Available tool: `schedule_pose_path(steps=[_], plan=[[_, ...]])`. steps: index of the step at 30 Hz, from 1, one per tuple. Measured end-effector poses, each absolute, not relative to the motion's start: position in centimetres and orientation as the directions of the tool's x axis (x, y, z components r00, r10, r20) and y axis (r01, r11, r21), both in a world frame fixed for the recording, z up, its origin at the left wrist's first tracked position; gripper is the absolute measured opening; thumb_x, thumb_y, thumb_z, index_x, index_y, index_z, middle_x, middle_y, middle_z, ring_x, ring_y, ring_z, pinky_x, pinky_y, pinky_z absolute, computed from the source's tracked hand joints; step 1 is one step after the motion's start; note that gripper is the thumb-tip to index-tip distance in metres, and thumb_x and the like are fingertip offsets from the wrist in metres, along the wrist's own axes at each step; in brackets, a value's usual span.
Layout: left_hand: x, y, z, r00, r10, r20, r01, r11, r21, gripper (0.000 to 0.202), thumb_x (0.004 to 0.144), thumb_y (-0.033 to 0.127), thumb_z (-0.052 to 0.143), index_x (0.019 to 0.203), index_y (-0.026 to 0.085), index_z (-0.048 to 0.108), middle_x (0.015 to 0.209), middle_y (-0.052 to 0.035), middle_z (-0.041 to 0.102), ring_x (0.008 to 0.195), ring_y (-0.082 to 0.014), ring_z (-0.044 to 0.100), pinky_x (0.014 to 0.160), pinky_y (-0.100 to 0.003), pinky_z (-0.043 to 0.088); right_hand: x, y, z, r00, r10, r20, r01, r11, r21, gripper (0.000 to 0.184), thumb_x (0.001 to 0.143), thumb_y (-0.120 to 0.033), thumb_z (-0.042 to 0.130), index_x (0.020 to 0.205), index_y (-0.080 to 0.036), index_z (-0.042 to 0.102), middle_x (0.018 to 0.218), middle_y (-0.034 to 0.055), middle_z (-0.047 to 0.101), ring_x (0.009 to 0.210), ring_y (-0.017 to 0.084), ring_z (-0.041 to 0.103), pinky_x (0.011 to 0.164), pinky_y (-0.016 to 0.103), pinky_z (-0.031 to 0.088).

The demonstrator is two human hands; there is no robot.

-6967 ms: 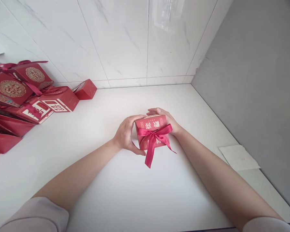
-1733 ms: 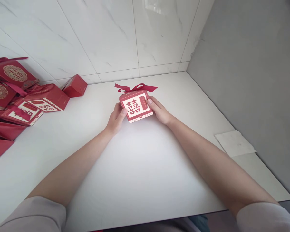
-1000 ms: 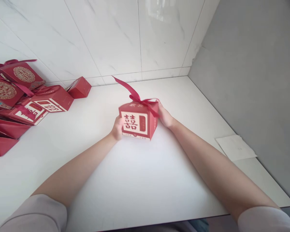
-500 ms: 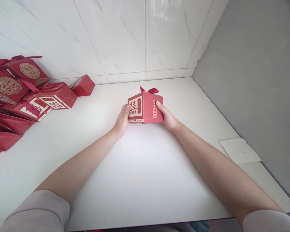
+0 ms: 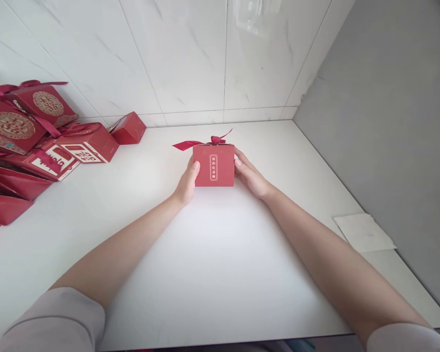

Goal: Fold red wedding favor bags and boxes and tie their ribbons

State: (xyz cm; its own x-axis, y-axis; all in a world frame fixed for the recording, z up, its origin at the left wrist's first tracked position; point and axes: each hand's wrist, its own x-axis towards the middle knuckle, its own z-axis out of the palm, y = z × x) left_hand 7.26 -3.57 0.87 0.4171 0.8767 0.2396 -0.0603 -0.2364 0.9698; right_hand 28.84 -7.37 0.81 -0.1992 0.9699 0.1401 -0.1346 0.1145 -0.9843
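Between two bare hands, over a white table (image 5: pixel 220 259), a red box (image 5: pixel 223 173) stands upright with one plain face toward the viewer; whether its base touches the tabletop cannot be told. Centred on this face is a narrow, pale-outlined label (image 5: pixel 213 167) bearing a column of characters. The left hand (image 5: pixel 187 182) grips the left side of the red box, thumb lying over the edge of the near face, other fingers largely hidden. The right hand (image 5: pixel 252 180) is curved against the right side, thumb at the edge and fingers reaching toward the back. On top of the red box sits a dark red ribbon (image 5: pixel 216 140), tied, one tail extending to the left. Well to the left of the red box lies a heap of decorated boxes (image 5: pixel 22 129); between the two, farther back, is a smaller-looking red carton (image 5: pixel 129 128). Well to its right, nearer the viewer, lies a flat white sheet (image 5: pixel 364 232). Behind it rises a tiled wall (image 5: pixel 187 58).
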Motion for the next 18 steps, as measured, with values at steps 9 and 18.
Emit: schedule_pose_path(steps=[9,18], plan=[[7.2,-3.66,0.83,0.417,0.894,0.163,-0.107,-0.13,0.986,0.075,0.096,0.08,0.047,0.147,0.026,0.055,0.156,-0.0104,0.061,0.152,-0.0336,0.052,0.122,-0.051,0.048,29.23,-6.9,0.18,-0.169,0.979,0.117,-0.169,0.088,-0.982,0.071,0.097,-0.071,0.059,0.155,-0.033,0.043,0.149,0.0053,0.066,0.129,0.027,0.069,0.109,0.045,0.056],[7.05,-3.4,0.53,0.428,0.89,0.158,-0.102,-0.126,0.987,0.075,0.097,0.08,0.044,0.147,0.025,0.052,0.159,-0.0112,0.058,0.152,-0.0327,0.051,0.122,-0.049,0.048,29.27,-6.87,0.18,-0.176,0.977,0.122,-0.216,0.082,-0.973,0.065,0.098,-0.068,0.061,0.15,-0.033,0.047,0.138,0.0047,0.07,0.124,0.027,0.069,0.106,0.046,0.056]])
